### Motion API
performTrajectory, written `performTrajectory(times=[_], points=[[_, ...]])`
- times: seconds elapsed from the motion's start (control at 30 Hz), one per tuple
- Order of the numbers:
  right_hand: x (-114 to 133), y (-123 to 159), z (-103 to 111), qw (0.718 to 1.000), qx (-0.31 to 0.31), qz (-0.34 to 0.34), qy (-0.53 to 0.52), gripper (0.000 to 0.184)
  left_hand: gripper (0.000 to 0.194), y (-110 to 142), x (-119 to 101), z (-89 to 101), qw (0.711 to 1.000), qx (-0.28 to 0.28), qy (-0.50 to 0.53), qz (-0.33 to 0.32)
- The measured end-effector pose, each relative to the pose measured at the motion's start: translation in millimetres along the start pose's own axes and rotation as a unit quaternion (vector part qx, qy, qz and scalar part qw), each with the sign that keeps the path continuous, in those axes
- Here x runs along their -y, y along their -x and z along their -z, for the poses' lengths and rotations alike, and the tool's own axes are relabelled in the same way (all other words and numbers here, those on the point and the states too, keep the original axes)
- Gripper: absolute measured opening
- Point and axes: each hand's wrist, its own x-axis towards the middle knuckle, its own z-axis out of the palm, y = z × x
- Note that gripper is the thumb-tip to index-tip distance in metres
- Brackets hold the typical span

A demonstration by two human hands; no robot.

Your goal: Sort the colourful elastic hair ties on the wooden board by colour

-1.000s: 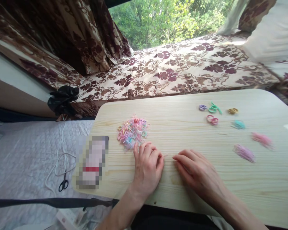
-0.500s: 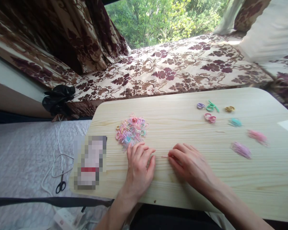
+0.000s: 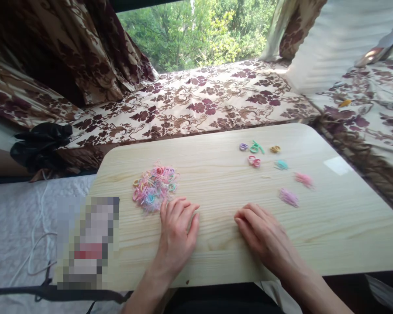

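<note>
A heap of small pastel elastic bands lies on the pale wooden table. My left hand rests flat just below and right of the heap, its fingers stretched and touching the heap's edge. Further right on the wood is my right hand, palm down with the fingers drawn close together; whether it holds a band I cannot make out. Small sorted groups sit at the far right: purple, green, yellow, pink-red, teal, pink and lilac.
A blurred-out flat object lies at the table's left end. A floral cushioned bench and curtains run behind the table, under a window. A black bag sits at the left, with a white cord on the quilted cover below.
The view has swung right, so everything sits further left in frame. My hands have moved apart a little; the right hand drew back from the left.
</note>
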Motion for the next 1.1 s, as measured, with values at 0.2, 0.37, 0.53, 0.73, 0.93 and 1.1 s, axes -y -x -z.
performTrajectory(times=[0.2,0.37,0.53,0.73,0.93,1.1], points=[[-31,29,28,0.994,-0.056,-0.093,-0.003,0.020,0.020,-4,-6,-7.8,0.999,0.020,0.000,-0.028],[-61,41,51,0.980,-0.088,-0.176,0.013,0.022,0.019,-6,-8,-14.0,0.999,0.024,-0.009,-0.047],[-96,42,63,0.961,-0.129,-0.243,0.037,0.026,0.017,-7,-8,-17.3,0.997,0.024,-0.012,-0.066],[-125,29,67,0.947,-0.155,-0.265,0.098,0.026,0.018,-8,-8,-16.4,0.996,0.018,-0.017,-0.080],[-137,20,67,0.946,-0.133,-0.256,0.148,0.026,0.017,-7,-8,-15.2,0.997,0.014,-0.021,-0.077],[-131,27,74,0.941,-0.151,-0.249,0.170,0.026,0.018,-6,-6,-16.2,0.997,0.010,-0.009,-0.071]])
